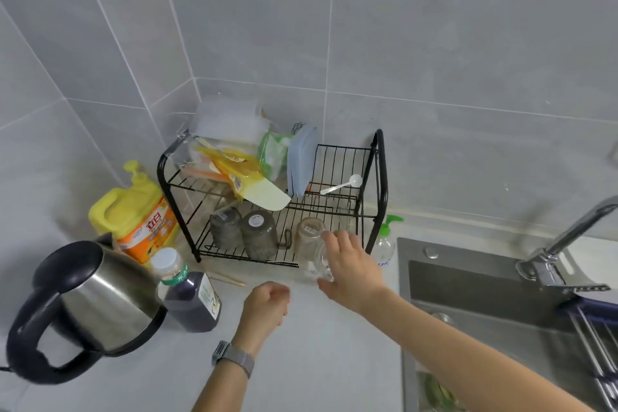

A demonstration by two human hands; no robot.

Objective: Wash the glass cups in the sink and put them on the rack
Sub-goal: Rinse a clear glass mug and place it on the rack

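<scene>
One clear glass cup (312, 252) upside down, right hand (351, 264) gripping.

Open counter (317, 354) in front of the rack (379, 177), wide enough for both arms. Crowded on the left by kettle (90, 298), dark bottle (190, 298) and yellow jug (133, 217). Lower shelf half filled by three upturned cups (257, 237); bare wire at its right end. Sink (468, 281) open on the right.

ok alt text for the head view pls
A person's right hand sets a clear glass cup upside down at the black wire dish rack's lower shelf beside three inverted glasses; the left hand hovers loosely curled over the grey counter.
</scene>
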